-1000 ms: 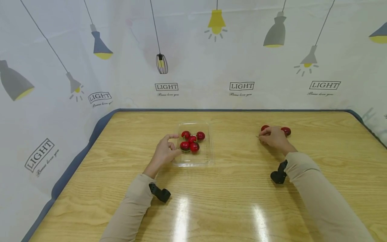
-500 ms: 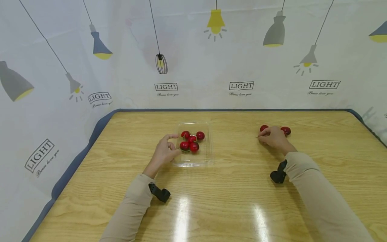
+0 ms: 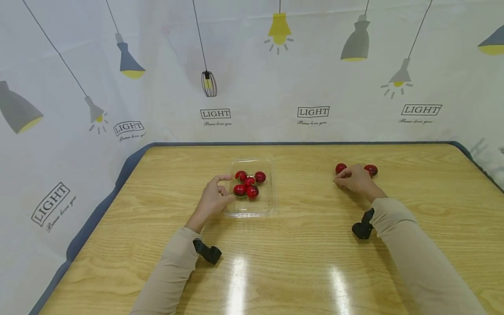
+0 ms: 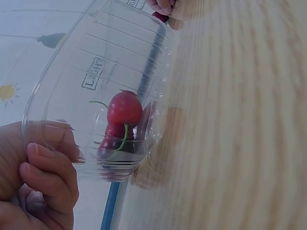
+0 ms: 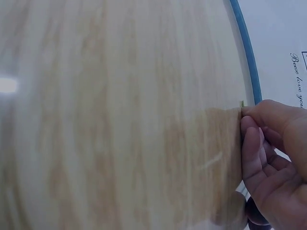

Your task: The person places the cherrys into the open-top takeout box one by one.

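A clear plastic tray (image 3: 252, 209) on the wooden table holds several red cherries (image 3: 249, 183). My left hand (image 3: 229, 188) grips the tray's left rim, index finger along the edge and thumb at the near side. In the left wrist view its curled fingers (image 4: 48, 177) press the tray wall (image 4: 96, 72), with a stemmed cherry (image 4: 124, 109) behind it. My right hand (image 3: 339, 178) rests on the table at the right, between two loose cherries (image 3: 341, 168) (image 3: 371, 169). Its fingertips (image 5: 249, 112) pinch a green stem tip (image 5: 242, 103), and a dark cherry (image 5: 256, 216) shows under the palm.
The table (image 3: 299, 262) is edged in blue (image 3: 98, 210) and backed by a white curtain printed with lamps (image 3: 315, 65). A black wrist camera sits on each forearm (image 3: 208, 253) (image 3: 363, 227). Glare patches lie on the near tabletop.
My right hand has edged slightly toward me, so the cherry at its left shows more fully. The left hand and tray have not moved.
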`<state>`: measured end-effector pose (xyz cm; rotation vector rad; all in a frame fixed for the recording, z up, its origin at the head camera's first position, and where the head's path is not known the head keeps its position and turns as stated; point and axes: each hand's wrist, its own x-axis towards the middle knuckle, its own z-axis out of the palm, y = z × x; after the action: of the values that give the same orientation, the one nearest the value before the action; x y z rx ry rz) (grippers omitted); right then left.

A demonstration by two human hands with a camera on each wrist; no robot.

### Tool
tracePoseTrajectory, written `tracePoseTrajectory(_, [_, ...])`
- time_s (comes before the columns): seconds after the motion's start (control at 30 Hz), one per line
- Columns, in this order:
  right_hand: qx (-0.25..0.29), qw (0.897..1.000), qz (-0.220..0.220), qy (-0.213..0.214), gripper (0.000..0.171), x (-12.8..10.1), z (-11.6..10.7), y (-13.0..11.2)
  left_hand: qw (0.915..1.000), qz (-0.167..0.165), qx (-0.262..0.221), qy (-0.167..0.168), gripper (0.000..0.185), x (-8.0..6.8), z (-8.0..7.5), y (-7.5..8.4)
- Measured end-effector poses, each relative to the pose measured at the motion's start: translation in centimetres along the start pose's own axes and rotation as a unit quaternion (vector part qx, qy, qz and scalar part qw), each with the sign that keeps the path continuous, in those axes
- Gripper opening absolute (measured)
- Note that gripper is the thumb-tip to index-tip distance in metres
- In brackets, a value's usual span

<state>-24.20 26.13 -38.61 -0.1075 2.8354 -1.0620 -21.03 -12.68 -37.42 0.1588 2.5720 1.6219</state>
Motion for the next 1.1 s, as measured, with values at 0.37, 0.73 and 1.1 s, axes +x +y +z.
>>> tracePoseTrajectory(0.37, [0.020, 1.000, 0.001, -0.015, 0.022, -0.48, -0.08, -0.34, 0.9999, 0.002, 0.008, 0.006, 0.055, 0.00, 0.05, 0.03])
tracePoseTrajectory(0.73, [0.023, 0.999, -0.027, -0.017, 0.021, -0.64, 0.18, -0.17, 1.0000, 0.003, 0.005, 0.000, 0.054, -0.16, -0.10, 0.20])
tracePoseTrajectory(1.1, [0.030, 0.999, -0.011, -0.031, 0.020, -0.67, 0.21, -0.39, 1.0000, -0.001, 0.007, -0.001, 0.055, -0.19, -0.13, 0.11])
